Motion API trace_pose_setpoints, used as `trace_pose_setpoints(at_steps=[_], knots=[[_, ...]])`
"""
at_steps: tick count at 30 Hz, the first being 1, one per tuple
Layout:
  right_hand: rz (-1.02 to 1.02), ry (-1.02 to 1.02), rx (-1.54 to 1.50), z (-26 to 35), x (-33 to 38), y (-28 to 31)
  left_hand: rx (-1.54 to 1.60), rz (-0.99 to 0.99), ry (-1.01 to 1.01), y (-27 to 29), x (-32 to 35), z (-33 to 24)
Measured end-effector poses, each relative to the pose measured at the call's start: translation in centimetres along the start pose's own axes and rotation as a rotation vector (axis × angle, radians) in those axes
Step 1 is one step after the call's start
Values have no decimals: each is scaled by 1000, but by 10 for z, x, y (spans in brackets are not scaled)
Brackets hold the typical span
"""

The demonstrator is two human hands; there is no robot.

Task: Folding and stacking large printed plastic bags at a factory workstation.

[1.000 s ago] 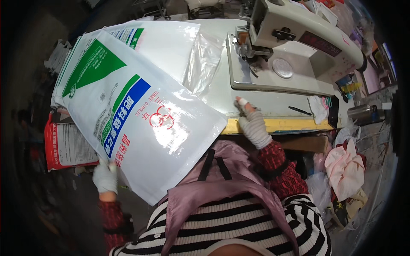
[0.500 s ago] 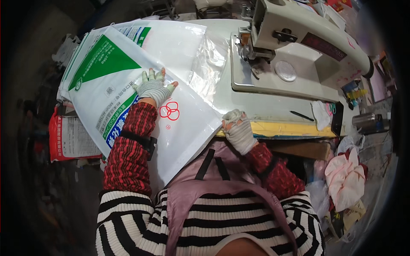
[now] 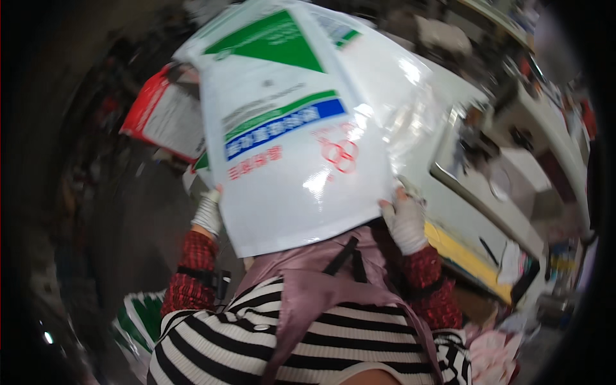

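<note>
A large white woven sack [image 3: 282, 205] lies in front of me, printed with a green triangle, a blue band and red rings. Its lower end reaches over the table's front edge toward my apron. My left hand [image 3: 208, 213], in a pale fingerless glove, grips the sack's left edge, with most fingers hidden behind it. At the right edge, near the lower corner, my right hand [image 3: 405, 223] is closed on the sack, wearing a similar glove. More white sacks [image 3: 366, 58] are piled underneath and behind. The picture is somewhat blurred.
A sewing machine [image 3: 545, 135] stands on the pale table [image 3: 443, 199] to the right. A yellow strip [image 3: 465, 260] runs along the table's front, near a dark pen-like stick [image 3: 489, 251]. Left of the pile is a red and white bag [image 3: 170, 115]; a green and white sack [image 3: 142, 317] lies low left.
My view has turned left. My left hand has moved from the sack's printed face to its left edge, and the sack has swung straighter, toward me. My right hand remains near its right corner.
</note>
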State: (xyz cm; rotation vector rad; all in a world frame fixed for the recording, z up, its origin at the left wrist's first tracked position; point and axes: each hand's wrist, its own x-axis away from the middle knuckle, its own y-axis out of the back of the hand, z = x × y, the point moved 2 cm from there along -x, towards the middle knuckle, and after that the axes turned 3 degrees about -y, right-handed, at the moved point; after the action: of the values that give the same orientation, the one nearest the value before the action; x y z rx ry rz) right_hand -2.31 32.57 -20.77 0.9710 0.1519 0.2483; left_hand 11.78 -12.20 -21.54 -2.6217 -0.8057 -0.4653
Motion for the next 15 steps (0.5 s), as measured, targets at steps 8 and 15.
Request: trace_pose_setpoints(at_steps=[8,15], knots=[[-166,-131,38,-31,-8,-13,105,170,184,-2,21,73],[22,-131,-582,32,-3,-28,-766,-528,-290,64,5,105]])
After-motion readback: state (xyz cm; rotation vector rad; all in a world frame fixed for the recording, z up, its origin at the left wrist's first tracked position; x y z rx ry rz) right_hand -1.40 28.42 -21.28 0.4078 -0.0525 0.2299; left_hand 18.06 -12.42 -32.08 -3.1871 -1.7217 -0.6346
